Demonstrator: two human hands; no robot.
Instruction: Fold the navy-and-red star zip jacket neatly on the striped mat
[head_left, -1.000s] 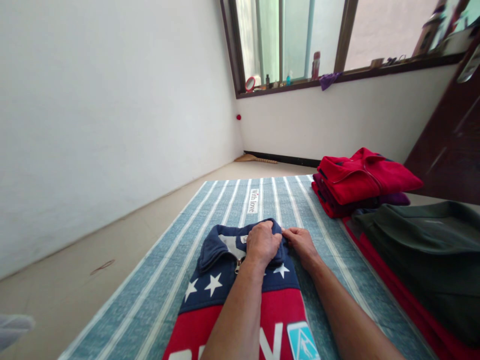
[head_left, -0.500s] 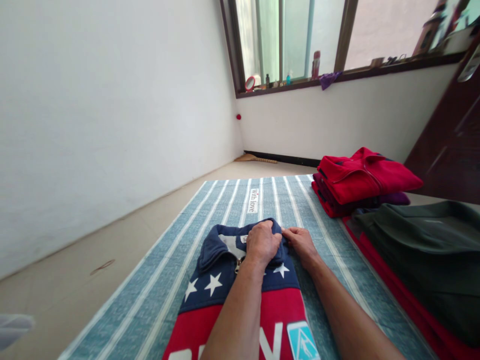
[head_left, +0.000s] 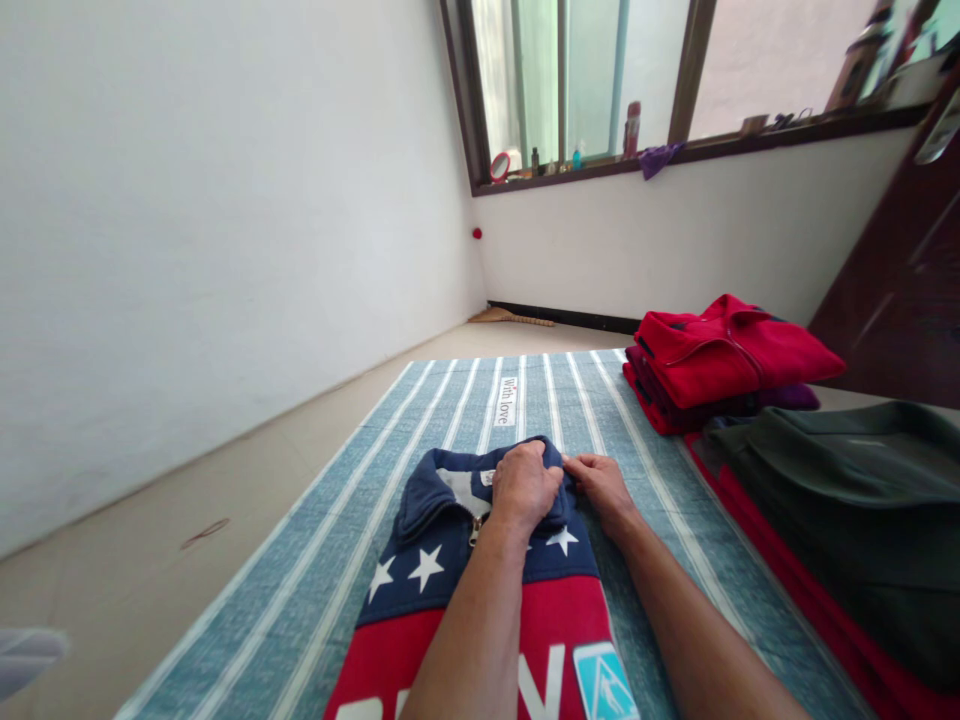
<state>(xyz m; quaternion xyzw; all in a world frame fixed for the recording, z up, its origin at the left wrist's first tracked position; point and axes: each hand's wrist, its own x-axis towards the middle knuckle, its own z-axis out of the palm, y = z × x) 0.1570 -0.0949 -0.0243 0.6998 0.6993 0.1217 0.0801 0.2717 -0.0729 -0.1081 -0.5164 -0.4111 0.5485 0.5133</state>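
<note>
A folded sweatshirt (head_left: 555, 610) lies on the striped cloth, navy with white stars at the top and red with white letters below. It has a navy collar, a short zipper and a blue-and-white patch at the lower right. My left hand (head_left: 527, 480) reaches across the front and is closed on the right side of the collar. Just to its right, my right hand (head_left: 602, 487) pinches the sweatshirt's edge near the shoulder. My left forearm covers part of the lettering, and the fingertips of both hands are partly hidden.
The blue-green striped cloth (head_left: 360, 470) covers the surface, with a "With love" label. At right stand a pile of folded red garments (head_left: 739, 350) and a dark green garment (head_left: 855, 500) on red ones. A wall (head_left: 225, 200) rises at left; a window sill (head_left: 585, 178) holds small items.
</note>
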